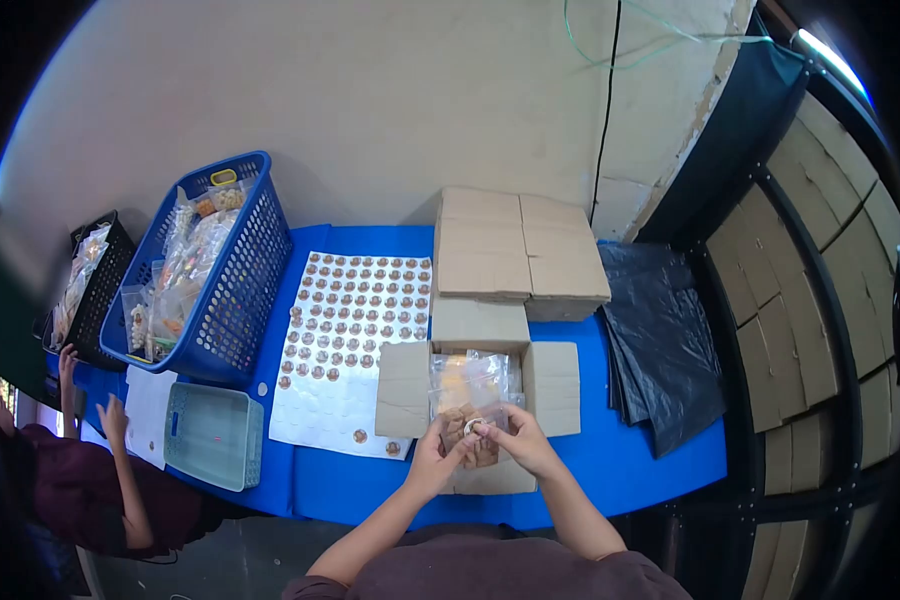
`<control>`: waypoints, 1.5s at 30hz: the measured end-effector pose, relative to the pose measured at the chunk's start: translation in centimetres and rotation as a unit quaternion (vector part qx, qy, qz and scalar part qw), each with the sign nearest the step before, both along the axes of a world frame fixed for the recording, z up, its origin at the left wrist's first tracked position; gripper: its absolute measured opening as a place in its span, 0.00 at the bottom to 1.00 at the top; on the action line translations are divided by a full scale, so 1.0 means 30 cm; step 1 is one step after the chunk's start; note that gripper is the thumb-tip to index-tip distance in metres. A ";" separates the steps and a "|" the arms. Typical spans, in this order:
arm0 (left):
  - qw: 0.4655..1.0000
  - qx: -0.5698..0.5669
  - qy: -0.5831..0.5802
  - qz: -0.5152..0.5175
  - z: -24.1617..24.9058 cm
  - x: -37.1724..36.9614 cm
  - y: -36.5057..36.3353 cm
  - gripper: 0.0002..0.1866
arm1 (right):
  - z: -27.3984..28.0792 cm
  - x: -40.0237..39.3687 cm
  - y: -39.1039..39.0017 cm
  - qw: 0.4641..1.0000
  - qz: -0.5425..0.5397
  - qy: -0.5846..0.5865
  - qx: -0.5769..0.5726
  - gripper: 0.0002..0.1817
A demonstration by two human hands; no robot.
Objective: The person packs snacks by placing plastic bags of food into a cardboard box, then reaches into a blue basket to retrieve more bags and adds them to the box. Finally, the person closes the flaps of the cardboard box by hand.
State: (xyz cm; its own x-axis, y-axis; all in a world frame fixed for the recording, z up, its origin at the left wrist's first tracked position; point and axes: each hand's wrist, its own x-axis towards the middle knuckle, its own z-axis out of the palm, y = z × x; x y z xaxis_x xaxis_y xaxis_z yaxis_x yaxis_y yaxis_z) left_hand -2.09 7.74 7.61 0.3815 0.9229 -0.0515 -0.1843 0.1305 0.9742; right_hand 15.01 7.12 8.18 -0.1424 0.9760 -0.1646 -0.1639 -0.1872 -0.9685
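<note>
Both of my hands are over an open cardboard box [556, 385]. My left hand [436, 458] grips the left side of a clear plastic snack packet [486, 398] with brown pieces in its lower part. My right hand [522, 443] pinches the packet's right side, with the thumb at a small round label [473, 427] on its front. More clear packets, some with orange-yellow contents, show inside the box behind it. Left of the box lies a white sheet of round stickers [355, 310], its lower part mostly bare.
A closed carton [485, 240] stands behind the open box. Black plastic bags [660, 340] lie at right, beside shelves of cartons [785, 350]. At left are a blue basket [232, 290] of packets, a black basket [120, 255], a pale tray [215, 430] and another person [80, 490].
</note>
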 end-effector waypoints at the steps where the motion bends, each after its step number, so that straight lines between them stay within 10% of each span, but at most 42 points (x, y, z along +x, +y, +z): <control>1: 1.000 0.009 -0.003 0.006 -0.016 -0.003 0.003 0.21 | -0.014 -0.003 0.009 1.000 0.002 -0.018 -0.001 0.13; 21: 0.989 0.098 0.087 0.063 0.046 -0.032 -0.090 0.31 | 0.023 -0.056 0.010 0.999 -0.006 0.024 0.028 0.10; 45: 0.969 0.076 0.163 0.171 0.041 -0.420 -0.192 0.16 | 0.008 -0.442 -0.147 0.998 0.036 0.017 0.048 0.20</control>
